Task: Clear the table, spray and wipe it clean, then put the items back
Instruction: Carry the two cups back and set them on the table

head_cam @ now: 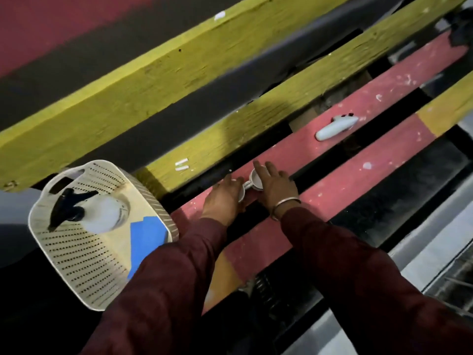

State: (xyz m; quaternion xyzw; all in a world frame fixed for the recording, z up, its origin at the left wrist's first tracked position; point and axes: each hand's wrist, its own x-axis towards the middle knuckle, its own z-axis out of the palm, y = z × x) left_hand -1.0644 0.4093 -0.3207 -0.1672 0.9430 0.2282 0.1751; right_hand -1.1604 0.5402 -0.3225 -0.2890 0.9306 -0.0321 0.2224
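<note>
Two small white cups stand side by side on a red slat of the slatted table [332, 190]. My left hand [225, 198] is wrapped around the left cup [241, 194]. My right hand [275, 187] rests on top of the right cup [256, 179], fingers spread over its rim. A pale grey remote-like object [335, 127] lies further along the red slat. To the left, a cream perforated basket [76, 257] holds a white spray bottle [102, 213] with a black trigger head and a folded blue cloth [146, 242].
The table is made of yellow [128, 98] and red painted planks with dark gaps between them. Two small white sticks [181, 163] lie on a yellow plank. White paint flecks dot the red slats. A grey floor shows at the lower right.
</note>
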